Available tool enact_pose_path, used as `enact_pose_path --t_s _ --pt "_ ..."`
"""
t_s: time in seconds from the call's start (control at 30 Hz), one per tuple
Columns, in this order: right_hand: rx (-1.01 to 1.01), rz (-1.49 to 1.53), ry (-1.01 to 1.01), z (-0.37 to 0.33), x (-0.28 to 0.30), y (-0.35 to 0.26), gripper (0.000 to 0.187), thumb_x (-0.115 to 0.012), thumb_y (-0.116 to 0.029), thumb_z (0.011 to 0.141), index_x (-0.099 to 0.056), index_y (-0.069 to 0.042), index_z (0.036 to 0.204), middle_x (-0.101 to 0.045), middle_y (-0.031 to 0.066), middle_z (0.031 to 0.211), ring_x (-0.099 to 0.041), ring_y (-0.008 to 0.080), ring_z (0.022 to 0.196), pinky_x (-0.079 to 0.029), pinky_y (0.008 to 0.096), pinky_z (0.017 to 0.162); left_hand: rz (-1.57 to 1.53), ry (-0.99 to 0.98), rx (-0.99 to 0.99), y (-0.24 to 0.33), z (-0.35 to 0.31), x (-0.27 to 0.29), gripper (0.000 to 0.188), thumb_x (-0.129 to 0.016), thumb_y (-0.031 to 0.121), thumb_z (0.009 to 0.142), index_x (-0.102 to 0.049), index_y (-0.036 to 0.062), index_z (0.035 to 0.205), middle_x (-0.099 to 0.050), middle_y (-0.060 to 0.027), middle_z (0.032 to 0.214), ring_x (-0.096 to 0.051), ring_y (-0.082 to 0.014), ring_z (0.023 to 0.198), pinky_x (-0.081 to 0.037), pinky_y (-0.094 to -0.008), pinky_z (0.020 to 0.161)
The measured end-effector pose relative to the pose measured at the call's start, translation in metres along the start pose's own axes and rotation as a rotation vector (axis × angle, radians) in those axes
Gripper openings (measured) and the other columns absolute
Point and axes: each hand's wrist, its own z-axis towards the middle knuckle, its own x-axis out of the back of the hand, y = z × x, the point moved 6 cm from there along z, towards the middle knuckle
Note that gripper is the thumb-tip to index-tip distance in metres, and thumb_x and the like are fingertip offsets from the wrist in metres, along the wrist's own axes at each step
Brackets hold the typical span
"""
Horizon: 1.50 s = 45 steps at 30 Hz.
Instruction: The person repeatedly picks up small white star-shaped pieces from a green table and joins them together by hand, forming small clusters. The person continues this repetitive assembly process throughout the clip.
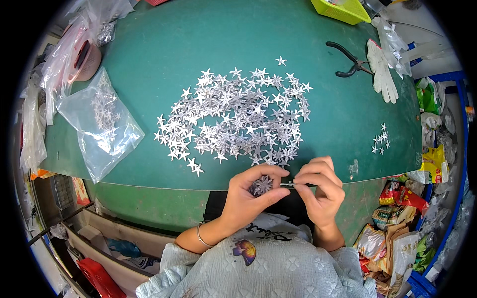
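Left hand (248, 196): fingers closed around a silver star (261, 185), held just off the near edge of the green table (164, 54). Right hand (320, 191): fingers pinched shut on a thin pin (287, 184) touching the star. Star pile (238, 116) lies just beyond.

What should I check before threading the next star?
1. Left hand grips the star stack: ok.
2. Right hand pinches the thin pin: ok.
3. Pin tip meets the stack: cannot tell, too small.
4. Star pile on the table lies just beyond the hands: ok.
5. Pliers lie apart from the hands, by the glove: ok.
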Motion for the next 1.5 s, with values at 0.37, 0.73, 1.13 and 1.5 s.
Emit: enact_pose_path --t_s 0.37,0.73,1.13,1.5 --pt "-0.229 -0.042 0.142 -0.003 0.007 0.023 0.025 -0.066 0.009 0.066 -0.065 0.001 0.09 -0.061 0.0082 0.074 -0.054 0.0201 0.071 -0.043 0.0292 0.067 -0.272 0.03 0.291 -0.026 -0.004 0.002 0.009 -0.061 0.007 0.084 -0.059 -0.0005 0.081 -0.06 -0.0057 0.076 -0.05 -0.0064 0.06 -0.037 -0.0184 0.051" --pt "-0.035 -0.485 -0.02 0.0 -0.01 0.034 0.02 -0.07 -0.003 0.068 -0.064 -0.002 0.088 -0.056 0.0069 0.086 -0.05 0.0242 0.078 -0.037 0.0339 0.068 -0.667 -0.072 0.353 -0.028 0.001 -0.004 0.013 -0.047 0.007 0.079 -0.053 -0.0027 0.085 -0.055 -0.0141 0.071 -0.038 -0.0084 0.044 -0.026 -0.0189 0.036" --pt "-0.526 0.335 0.229 -0.019 0.001 0.062 0.01 -0.062 -0.002 0.083 -0.063 0.004 0.091 -0.063 0.0052 0.077 -0.055 0.0092 0.066 -0.044 0.0205 0.061 -0.486 0.039 0.346 -0.037 -0.002 0.002 0.018 -0.055 0.012 0.089 -0.058 -0.0016 0.101 -0.049 -0.0008 0.069 -0.038 -0.0038 0.051 -0.027 -0.0165 0.041" --pt "-0.577 0.554 0.018 -0.023 -0.018 0.043 0.013 -0.06 0.002 0.083 -0.062 0.005 0.096 -0.062 0.0063 0.081 -0.056 0.0094 0.069 -0.044 0.0204 0.06 -0.096 0.117 0.234 -0.029 0.002 0.004 0.015 -0.061 0.011 0.085 -0.063 -0.0007 0.094 -0.051 0.0029 0.063 -0.038 -0.001 0.051 -0.026 -0.0163 0.043"
